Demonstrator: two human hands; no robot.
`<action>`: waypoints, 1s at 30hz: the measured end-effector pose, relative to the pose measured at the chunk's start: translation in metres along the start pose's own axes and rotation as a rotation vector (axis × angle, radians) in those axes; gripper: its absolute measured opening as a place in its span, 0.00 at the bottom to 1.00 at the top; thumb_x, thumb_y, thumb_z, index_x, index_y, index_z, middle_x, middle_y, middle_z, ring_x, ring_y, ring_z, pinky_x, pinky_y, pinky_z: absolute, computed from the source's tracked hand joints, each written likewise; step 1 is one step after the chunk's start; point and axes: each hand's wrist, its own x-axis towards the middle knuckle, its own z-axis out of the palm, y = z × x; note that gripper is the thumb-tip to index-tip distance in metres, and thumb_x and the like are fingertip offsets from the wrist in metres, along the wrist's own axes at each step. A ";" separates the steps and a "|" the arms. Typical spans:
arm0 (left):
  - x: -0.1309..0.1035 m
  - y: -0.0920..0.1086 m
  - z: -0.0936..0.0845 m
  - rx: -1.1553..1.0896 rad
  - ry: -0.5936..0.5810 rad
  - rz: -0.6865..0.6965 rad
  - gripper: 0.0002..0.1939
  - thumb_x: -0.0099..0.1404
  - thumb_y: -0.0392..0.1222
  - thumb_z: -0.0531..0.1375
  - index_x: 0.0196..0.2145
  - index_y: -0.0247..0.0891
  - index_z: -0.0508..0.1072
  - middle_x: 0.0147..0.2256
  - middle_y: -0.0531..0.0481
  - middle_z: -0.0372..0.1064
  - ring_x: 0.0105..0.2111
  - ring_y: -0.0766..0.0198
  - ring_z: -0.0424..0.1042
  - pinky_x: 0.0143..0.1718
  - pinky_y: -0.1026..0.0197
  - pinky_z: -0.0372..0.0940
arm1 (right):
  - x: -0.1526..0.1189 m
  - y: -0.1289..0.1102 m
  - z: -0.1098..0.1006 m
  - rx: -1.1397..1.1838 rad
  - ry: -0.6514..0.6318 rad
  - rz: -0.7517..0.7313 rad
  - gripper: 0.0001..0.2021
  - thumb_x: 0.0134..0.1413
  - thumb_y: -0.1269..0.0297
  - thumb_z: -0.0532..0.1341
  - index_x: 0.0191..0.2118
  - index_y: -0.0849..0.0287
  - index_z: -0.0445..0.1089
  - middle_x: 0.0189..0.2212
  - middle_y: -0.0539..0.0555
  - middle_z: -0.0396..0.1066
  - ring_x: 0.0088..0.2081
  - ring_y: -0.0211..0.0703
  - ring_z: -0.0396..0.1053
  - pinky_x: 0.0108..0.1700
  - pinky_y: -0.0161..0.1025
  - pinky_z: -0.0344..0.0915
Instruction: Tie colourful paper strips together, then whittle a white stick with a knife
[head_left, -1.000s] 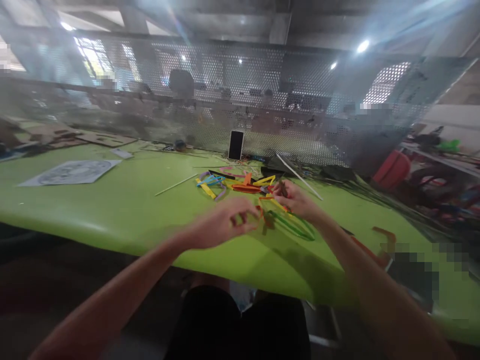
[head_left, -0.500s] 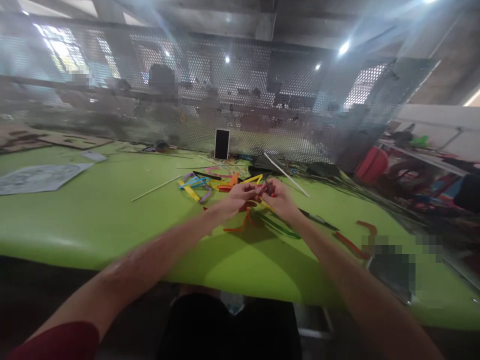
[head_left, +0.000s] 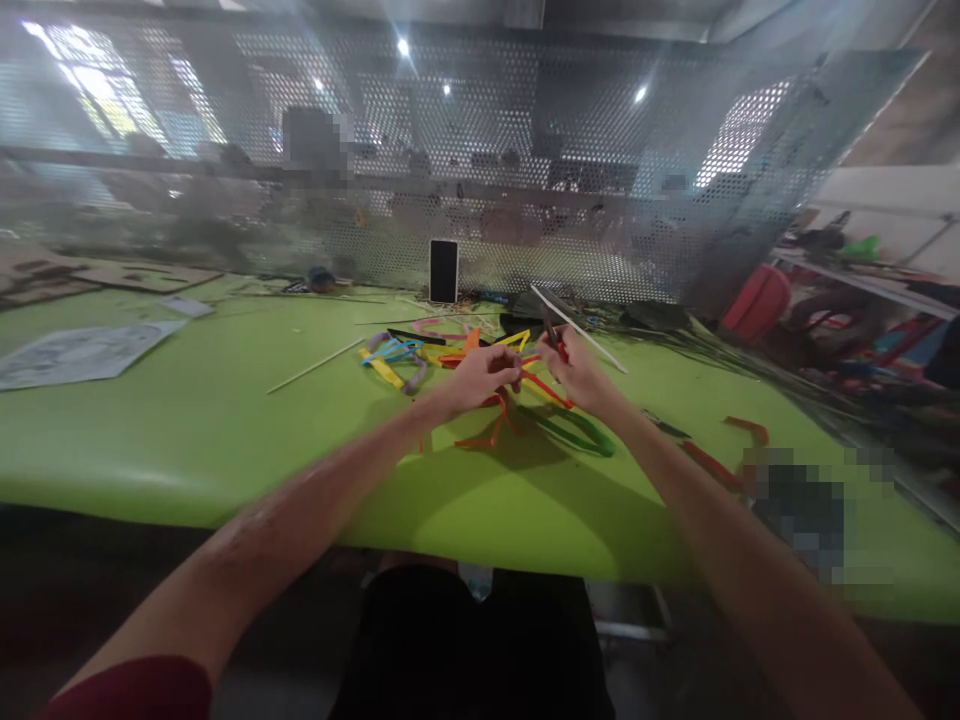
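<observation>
Both hands are over the middle of the table, above a pile of bright strips. My left hand is closed in a pinch, with a red strip running from near its fingertips to the right. My right hand is wrapped round a small dark tool with red grips, its tip pointing up and away; whether it is pliers or scissors is unclear. Orange strips hang or lie below my left hand. Under my right wrist lies a looped green strip. Left of the hands are yellow, purple and blue strips.
A phone or tablet stands upright at the back, before a perforated metal screen. A thin stick and a printed sheet lie to the left. A long white strip lies behind my right hand; orange pieces lie right.
My hands have moved apart. The right hand has drawn back to the right with the tool, and the red strip now shows between the hands. The view has tilted slightly down.
</observation>
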 end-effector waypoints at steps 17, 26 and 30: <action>-0.028 0.045 0.009 -0.425 -0.193 0.039 0.08 0.65 0.41 0.63 0.35 0.36 0.67 0.26 0.54 0.67 0.24 0.71 0.67 0.29 0.66 0.64 | -0.013 -0.045 -0.021 0.233 -0.193 -0.067 0.19 0.60 0.42 0.62 0.37 0.55 0.68 0.24 0.47 0.66 0.23 0.35 0.63 0.24 0.34 0.59; -0.030 0.047 0.012 -0.490 -0.186 0.035 0.08 0.64 0.40 0.63 0.35 0.35 0.68 0.23 0.55 0.65 0.22 0.71 0.65 0.26 0.67 0.60 | -0.016 -0.047 -0.016 0.227 -0.223 -0.149 0.20 0.62 0.42 0.60 0.35 0.56 0.68 0.24 0.47 0.63 0.24 0.34 0.58 0.25 0.33 0.56; -0.029 0.045 0.009 -0.485 -0.179 0.015 0.06 0.64 0.38 0.62 0.34 0.34 0.68 0.23 0.54 0.65 0.22 0.71 0.64 0.26 0.66 0.59 | -0.014 -0.047 -0.014 0.203 -0.241 -0.179 0.20 0.62 0.42 0.60 0.34 0.56 0.68 0.26 0.48 0.63 0.27 0.36 0.59 0.28 0.34 0.58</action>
